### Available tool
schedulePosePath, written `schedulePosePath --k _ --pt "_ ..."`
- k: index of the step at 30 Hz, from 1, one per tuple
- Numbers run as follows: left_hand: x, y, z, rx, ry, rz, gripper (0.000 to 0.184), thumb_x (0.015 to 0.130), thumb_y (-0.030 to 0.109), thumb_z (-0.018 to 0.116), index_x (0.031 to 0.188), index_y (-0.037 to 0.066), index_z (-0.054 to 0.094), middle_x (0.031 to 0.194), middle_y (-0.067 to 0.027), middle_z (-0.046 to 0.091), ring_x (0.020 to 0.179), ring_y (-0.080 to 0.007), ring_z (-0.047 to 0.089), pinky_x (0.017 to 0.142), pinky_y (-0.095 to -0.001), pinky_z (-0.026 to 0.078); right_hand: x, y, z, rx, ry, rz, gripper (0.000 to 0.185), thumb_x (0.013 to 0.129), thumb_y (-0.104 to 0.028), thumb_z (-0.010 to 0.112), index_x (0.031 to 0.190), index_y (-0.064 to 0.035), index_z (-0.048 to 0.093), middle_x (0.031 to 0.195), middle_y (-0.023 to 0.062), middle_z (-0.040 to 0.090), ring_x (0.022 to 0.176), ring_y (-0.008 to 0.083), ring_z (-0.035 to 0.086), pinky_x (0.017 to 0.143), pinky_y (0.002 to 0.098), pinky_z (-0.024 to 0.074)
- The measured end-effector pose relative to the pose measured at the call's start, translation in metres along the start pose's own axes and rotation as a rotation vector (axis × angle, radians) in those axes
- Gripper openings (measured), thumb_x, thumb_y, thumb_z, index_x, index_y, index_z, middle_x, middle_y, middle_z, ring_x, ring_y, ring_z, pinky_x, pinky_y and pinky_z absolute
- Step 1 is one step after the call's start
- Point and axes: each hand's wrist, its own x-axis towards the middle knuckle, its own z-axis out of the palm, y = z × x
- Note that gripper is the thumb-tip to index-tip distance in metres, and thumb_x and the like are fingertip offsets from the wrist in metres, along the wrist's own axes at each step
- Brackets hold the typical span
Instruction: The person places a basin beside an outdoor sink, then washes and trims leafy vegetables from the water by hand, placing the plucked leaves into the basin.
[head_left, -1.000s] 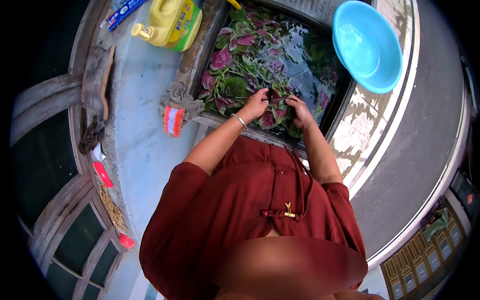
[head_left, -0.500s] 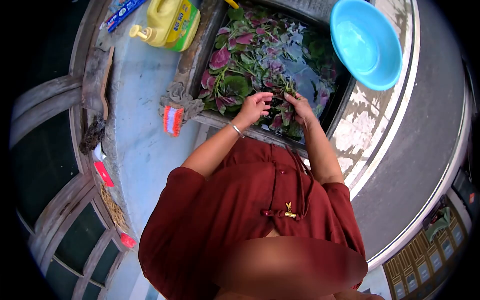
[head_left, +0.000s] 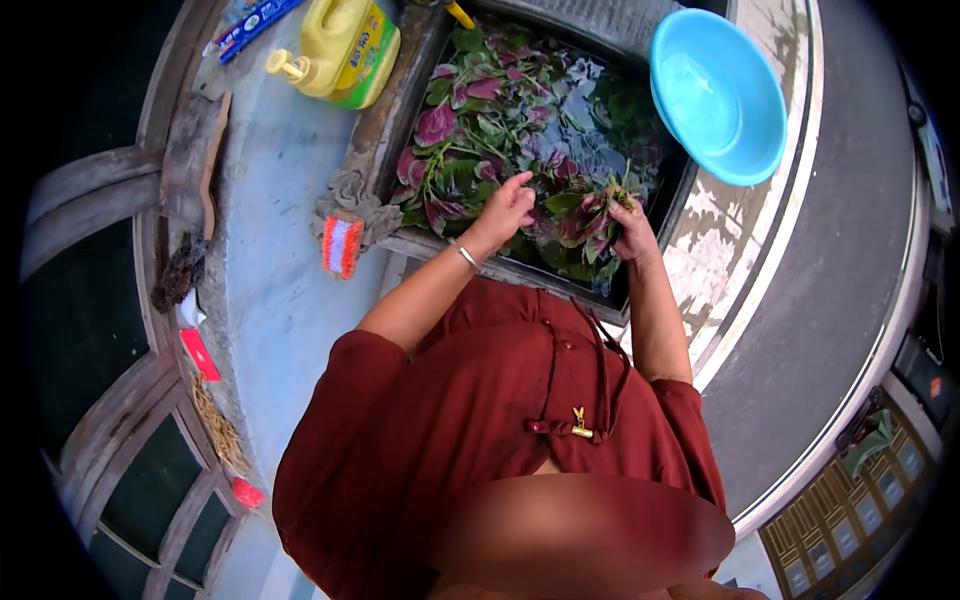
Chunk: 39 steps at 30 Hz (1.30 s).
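Observation:
Purple and green leafy vegetables [head_left: 470,130] lie in water in a dark rectangular basin [head_left: 400,160]. My right hand [head_left: 634,230] is closed round a bunch of leafy stems [head_left: 595,222] at the basin's near right side, with leaves hanging below the fingers. To its left, my left hand [head_left: 507,212], with a bracelet at the wrist, is held over the leaves near the front edge. Its fingers are curled together, and whether anything small is between them cannot be made out.
A light blue plastic tub [head_left: 715,95] sits at the basin's right corner. Left of the basin are a yellow jug [head_left: 345,50], a grey cloth [head_left: 357,208] and an orange-white brush [head_left: 342,247]. A yellow handle [head_left: 460,14] sticks out at the far left corner.
My right hand has moved right with the bunch, which is lifted and spread more. My left hand has stayed near the same place, its fingers more curled.

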Motion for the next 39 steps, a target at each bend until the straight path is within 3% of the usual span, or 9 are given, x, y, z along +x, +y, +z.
schedulePosePath --k 4,6,8,16,22,28,30,32,39 --pt "-0.002 0.033 0.015 -0.286 -0.261 -0.277 0.044 0.096 0.036 0.045 0.128 0.006 0.045 0.121 -0.0122 0.052 0.109 -0.0186 0.051 0.090 -0.0430 0.044 0.004 0.000 0.010 -0.153 -0.141 0.073 0.028 0.083 -0.015 0.064 0.105 0.0010 0.057 0.102 0.0112 0.063 0.094 0.0201 0.060 0.087 0.0318 0.0457" --pt "-0.001 0.032 0.022 -0.278 -0.266 -0.194 0.038 0.094 0.029 0.051 0.124 0.005 0.050 0.113 -0.0089 0.058 0.105 -0.0160 0.053 0.088 -0.0368 0.046 0.009 0.009 0.006 -0.184 -0.163 0.096 0.026 0.083 -0.012 0.064 0.105 0.0003 0.058 0.102 0.0089 0.063 0.094 0.0181 0.059 0.088 0.0294 0.0440" --pt "0.007 0.020 0.023 -0.203 -0.240 0.132 0.036 0.090 0.018 0.057 0.123 0.004 0.051 0.106 -0.0051 0.060 0.097 -0.0132 0.057 0.085 -0.0296 0.046 0.010 0.017 0.001 -0.212 -0.043 0.142 0.022 0.083 -0.009 0.063 0.103 -0.0006 0.059 0.100 0.0064 0.063 0.094 0.0158 0.058 0.088 0.0288 0.0430" --pt "-0.003 0.036 0.017 -0.381 -0.110 0.079 0.030 0.087 0.004 0.058 0.117 0.004 0.052 0.100 -0.0009 0.060 0.085 -0.0073 0.059 0.075 -0.0221 0.050 0.005 0.027 0.008 -0.099 0.044 0.170 0.020 0.086 -0.010 0.060 0.104 -0.0014 0.059 0.097 0.0046 0.063 0.086 0.0149 0.061 0.079 0.0296 0.0496" --pt "0.006 0.030 0.009 -0.374 -0.137 0.100 0.032 0.086 0.003 0.059 0.116 0.003 0.052 0.100 -0.0013 0.059 0.083 -0.0077 0.058 0.075 -0.0225 0.050 0.012 0.028 0.028 0.048 0.174 0.163 0.023 0.087 -0.009 0.059 0.109 -0.0015 0.057 0.099 0.0069 0.064 0.086 0.0153 0.063 0.077 0.0303 0.0525" --pt "0.002 0.040 -0.019 -0.485 -0.048 0.138 0.028 0.086 0.004 0.059 0.114 0.004 0.053 0.096 -0.0007 0.059 0.080 -0.0085 0.058 0.073 -0.0235 0.050 0.006 -0.007 0.014 0.001 0.270 -0.003 0.014 0.089 -0.011 0.057 0.100 -0.0017 0.058 0.085 0.0077 0.065 0.075 0.0163 0.063 0.070 0.0288 0.0526" --pt "0.000 0.041 -0.029 -0.424 0.037 0.165 0.027 0.086 0.004 0.058 0.113 0.004 0.054 0.094 -0.0005 0.059 0.078 -0.0081 0.058 0.070 -0.0228 0.050 0.008 -0.012 0.018 -0.334 0.305 0.011 0.014 0.089 -0.009 0.055 0.100 -0.0009 0.059 0.086 0.0079 0.066 0.072 0.0157 0.061 0.069 0.0262 0.0495" --pt "-0.003 0.040 -0.033 -0.378 0.086 0.132 0.026 0.087 0.003 0.057 0.113 0.003 0.054 0.092 0.0001 0.058 0.077 -0.0074 0.057 0.067 -0.0220 0.050 0.011 -0.017 0.016 -1.291 0.169 0.127 0.014 0.088 -0.007 0.053 0.099 -0.0016 0.060 0.086 0.0055 0.066 0.072 0.0130 0.059 0.069 0.0245 0.0464" --pt "-0.007 0.032 -0.044 -0.318 0.119 0.066 0.026 0.089 0.002 0.052 0.115 0.001 0.051 0.094 -0.0014 0.058 0.075 -0.0074 0.056 0.067 -0.0212 0.049 0.024 -0.072 0.036 -0.741 0.247 -0.109 0.010 0.087 -0.007 0.057 0.096 -0.0026 0.061 0.080 -0.0029 0.060 0.070 0.0049 0.052 0.064 0.0214 0.0439"
